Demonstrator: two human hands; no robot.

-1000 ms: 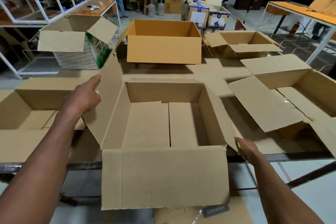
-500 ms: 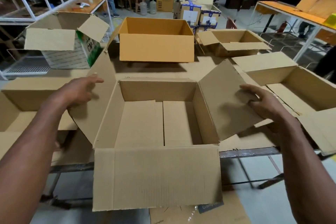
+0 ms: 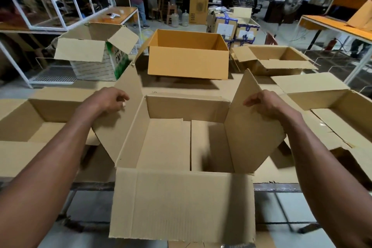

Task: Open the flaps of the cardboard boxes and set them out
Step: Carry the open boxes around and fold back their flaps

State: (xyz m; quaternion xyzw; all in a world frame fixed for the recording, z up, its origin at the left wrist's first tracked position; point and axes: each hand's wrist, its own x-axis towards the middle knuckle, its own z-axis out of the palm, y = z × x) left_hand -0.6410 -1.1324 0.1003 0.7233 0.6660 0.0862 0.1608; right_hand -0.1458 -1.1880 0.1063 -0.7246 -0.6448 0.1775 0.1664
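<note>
An open brown cardboard box (image 3: 171, 143) stands at the table's front edge, right before me. Its front flap (image 3: 181, 205) hangs down over the edge. My left hand (image 3: 108, 100) grips the top of the left flap (image 3: 120, 119), which leans outward. My right hand (image 3: 265, 102) holds the right flap (image 3: 251, 127), which stands nearly upright. The box's inside is empty, with the bottom seam showing.
Open boxes flank it: one at left (image 3: 30, 123), one at right (image 3: 332, 110). Behind stand an orange-brown box (image 3: 187, 62), a white-and-green printed box (image 3: 94, 60) and a low box (image 3: 271, 60). People stand far back among shelves and tables.
My right hand came up from the box's lower right corner, took the right flap and lifted it from lying flat to nearly upright. My left hand stayed on the left flap.
</note>
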